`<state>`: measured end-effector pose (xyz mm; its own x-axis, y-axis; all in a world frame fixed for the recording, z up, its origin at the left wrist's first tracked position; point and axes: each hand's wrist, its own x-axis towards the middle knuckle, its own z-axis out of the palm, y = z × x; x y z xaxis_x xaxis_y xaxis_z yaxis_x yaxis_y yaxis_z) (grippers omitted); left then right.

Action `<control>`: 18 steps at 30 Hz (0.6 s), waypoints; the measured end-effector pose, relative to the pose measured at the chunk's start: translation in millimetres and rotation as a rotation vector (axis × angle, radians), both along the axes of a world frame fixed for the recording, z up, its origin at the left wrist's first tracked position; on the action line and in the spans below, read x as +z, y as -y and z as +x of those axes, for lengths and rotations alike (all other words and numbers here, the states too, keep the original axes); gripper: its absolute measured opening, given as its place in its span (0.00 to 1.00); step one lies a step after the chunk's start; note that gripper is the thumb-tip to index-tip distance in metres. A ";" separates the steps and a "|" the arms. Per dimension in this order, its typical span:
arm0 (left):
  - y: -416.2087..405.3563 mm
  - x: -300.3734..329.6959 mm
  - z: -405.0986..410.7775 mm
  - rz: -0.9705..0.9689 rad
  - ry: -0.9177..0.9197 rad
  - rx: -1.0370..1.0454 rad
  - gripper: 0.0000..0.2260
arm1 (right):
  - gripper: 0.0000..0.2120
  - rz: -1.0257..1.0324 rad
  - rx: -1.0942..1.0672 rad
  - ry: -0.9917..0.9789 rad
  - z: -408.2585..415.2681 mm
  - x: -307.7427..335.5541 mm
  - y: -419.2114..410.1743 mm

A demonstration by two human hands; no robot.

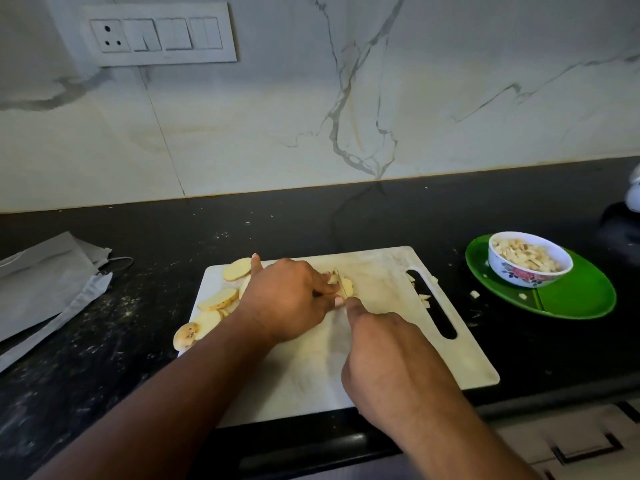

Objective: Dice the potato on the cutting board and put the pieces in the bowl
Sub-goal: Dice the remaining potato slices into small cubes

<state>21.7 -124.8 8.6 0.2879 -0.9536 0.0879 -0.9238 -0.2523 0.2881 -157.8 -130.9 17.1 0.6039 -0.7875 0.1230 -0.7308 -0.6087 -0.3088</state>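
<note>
A white cutting board lies on the black counter. My left hand holds a small stack of potato strips at the board's middle, fingers curled over them. My right hand grips a knife whose thin blade stands in the strips, index finger stretched along its back; the handle is hidden. Several round potato slices lie at the board's left edge, one end piece hanging off it. A white flowered bowl with diced potato stands on a green plate to the right.
A few stray dice lie by the board's handle slot and on the counter near the plate. A grey cloth lies at the left. The marble wall with a switch panel rises behind. A drawer front sits below the counter edge.
</note>
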 end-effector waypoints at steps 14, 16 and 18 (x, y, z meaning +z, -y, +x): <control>1.2 -7.1 12.5 -0.098 -0.116 0.009 0.09 | 0.37 0.084 0.013 -0.204 -46.9 31.1 -20.3; 0.3 -8.6 12.4 -0.082 -0.093 0.015 0.10 | 0.35 0.007 -0.024 -0.103 -31.6 28.5 -11.1; -1.3 -7.7 10.7 -0.081 -0.085 0.024 0.11 | 0.32 -0.015 -0.027 -0.032 -13.6 21.3 -1.2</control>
<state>32.4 -123.6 0.9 0.3198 -0.9373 0.1387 -0.8893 -0.2465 0.3852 -171.4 -129.6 38.4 0.5864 -0.8018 0.1154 -0.7565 -0.5929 -0.2759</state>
